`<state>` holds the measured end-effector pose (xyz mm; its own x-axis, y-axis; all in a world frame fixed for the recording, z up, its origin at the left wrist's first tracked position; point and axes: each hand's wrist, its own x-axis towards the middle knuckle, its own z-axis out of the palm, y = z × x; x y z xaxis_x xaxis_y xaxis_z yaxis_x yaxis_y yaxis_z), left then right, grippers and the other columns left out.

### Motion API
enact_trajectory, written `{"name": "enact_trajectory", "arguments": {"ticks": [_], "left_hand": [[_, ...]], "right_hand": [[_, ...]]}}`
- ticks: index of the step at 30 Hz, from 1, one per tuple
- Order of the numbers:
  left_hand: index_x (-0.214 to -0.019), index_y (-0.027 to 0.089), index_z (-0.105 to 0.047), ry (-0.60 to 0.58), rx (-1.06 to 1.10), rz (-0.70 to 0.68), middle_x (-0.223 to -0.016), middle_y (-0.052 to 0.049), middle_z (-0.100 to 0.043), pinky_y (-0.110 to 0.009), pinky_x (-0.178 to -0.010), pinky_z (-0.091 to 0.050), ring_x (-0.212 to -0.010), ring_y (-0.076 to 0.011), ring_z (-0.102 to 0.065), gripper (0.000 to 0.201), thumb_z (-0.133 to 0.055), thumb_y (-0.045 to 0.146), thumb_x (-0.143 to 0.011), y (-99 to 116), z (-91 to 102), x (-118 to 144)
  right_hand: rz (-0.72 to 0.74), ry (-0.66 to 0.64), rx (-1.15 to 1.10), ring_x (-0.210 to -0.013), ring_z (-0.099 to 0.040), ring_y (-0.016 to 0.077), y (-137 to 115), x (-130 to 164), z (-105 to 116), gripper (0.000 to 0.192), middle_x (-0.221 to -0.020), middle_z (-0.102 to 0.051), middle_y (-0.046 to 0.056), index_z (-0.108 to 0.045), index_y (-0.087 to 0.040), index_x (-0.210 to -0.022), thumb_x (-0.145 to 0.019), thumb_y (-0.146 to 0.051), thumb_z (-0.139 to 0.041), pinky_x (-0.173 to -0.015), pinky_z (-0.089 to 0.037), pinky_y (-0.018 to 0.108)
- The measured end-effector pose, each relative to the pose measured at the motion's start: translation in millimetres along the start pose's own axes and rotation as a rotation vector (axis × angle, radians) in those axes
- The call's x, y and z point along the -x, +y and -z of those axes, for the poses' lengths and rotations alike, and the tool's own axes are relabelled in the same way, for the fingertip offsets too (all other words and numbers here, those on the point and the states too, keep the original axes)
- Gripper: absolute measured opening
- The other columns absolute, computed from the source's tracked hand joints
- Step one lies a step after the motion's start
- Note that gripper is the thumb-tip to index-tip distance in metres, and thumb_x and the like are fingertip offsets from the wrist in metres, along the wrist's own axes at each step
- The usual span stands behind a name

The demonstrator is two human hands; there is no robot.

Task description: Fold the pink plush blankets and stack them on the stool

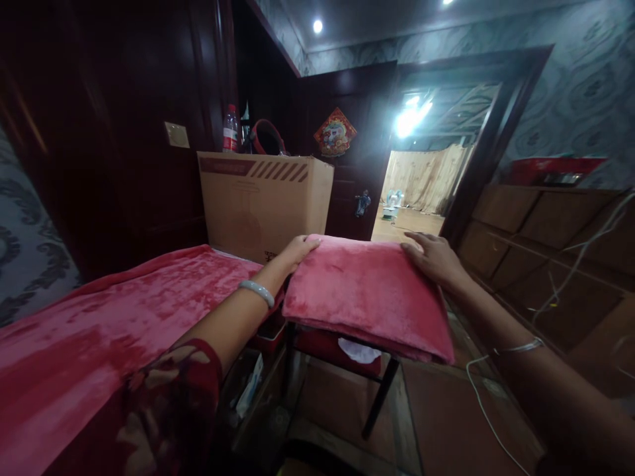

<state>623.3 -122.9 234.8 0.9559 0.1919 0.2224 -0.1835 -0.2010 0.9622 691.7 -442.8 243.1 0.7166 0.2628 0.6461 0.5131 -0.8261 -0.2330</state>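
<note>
A folded pink plush blanket (364,291) lies on a small dark-legged stool (380,403) in front of me. My left hand (296,251) rests flat on the blanket's far left corner, fingers together. My right hand (431,256) presses on its far right corner, fingers spread over the edge. Neither hand grips anything else. A pale bangle sits on my left wrist and a thin bracelet on my right.
A red plush cover (99,330) drapes a surface at left. A cardboard box (262,201) stands behind it, with a bottle (229,129) beyond. An open doorway (421,178) lies ahead. Wooden cabinets (546,251) line the right, with white cables trailing to the floor.
</note>
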Motion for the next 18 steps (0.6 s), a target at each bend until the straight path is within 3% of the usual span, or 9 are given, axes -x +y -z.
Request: {"name": "enact_trajectory", "arguments": {"ticks": [4,9,12,15,18], "left_hand": [[-0.117,0.014,-0.065,0.057,-0.094,-0.045,-0.123,-0.013,-0.069,-0.032,-0.091,-0.052,-0.113,-0.0240,-0.063,0.037,-0.067,0.030,-0.083,6.0,-2.1,10.6],[-0.142,0.011,-0.047,0.102,-0.194,-0.031,-0.145,-0.021,-0.053,-0.036,-0.098,-0.049,-0.128,-0.0297,-0.055,0.070,-0.069,0.040,-0.083,-4.4,18.6,26.2],[-0.149,0.010,-0.038,0.078,-0.319,-0.007,-0.141,-0.022,-0.056,-0.038,-0.093,-0.053,-0.119,-0.0282,-0.061,0.072,-0.059,0.045,-0.089,-26.2,47.2,49.3],[-0.142,0.013,-0.050,0.120,-0.444,0.030,-0.135,-0.016,-0.063,-0.038,-0.098,-0.051,-0.117,-0.0261,-0.062,0.061,-0.061,0.037,-0.087,-57.5,86.6,90.1],[-0.134,0.017,-0.060,0.200,-0.592,0.127,-0.134,-0.011,-0.065,-0.038,-0.105,-0.048,-0.121,-0.0266,-0.061,0.054,-0.067,0.029,-0.081,-92.1,133.3,147.3]], "right_hand": [[0.357,-0.089,0.122,-0.143,-0.038,0.0360,-46.1,14.7,0.7,0.057,-0.156,-0.043,0.010,-0.048,-0.029,-0.147,-0.098,-0.056,-0.040,-0.111,-0.035,0.061],[0.442,-0.272,0.175,-0.145,-0.036,0.0331,-68.2,30.1,-0.9,0.059,-0.157,-0.042,0.010,-0.042,-0.028,-0.151,-0.100,-0.055,-0.035,-0.114,-0.033,0.059],[0.489,-0.250,0.157,-0.145,-0.037,0.0333,-67.9,39.0,-1.3,0.061,-0.156,-0.044,0.009,-0.044,-0.027,-0.151,-0.098,-0.057,-0.036,-0.114,-0.035,0.059],[0.608,-0.162,0.116,-0.141,-0.042,0.0353,-69.4,50.6,-5.7,0.059,-0.152,-0.049,0.008,-0.050,-0.027,-0.146,-0.097,-0.057,-0.036,-0.113,-0.036,0.062],[0.800,-0.043,-0.001,-0.139,-0.044,0.0390,-83.4,67.5,-20.6,0.055,-0.147,-0.055,0.009,-0.060,-0.028,-0.137,-0.097,-0.057,-0.035,-0.110,-0.038,0.066]]}}
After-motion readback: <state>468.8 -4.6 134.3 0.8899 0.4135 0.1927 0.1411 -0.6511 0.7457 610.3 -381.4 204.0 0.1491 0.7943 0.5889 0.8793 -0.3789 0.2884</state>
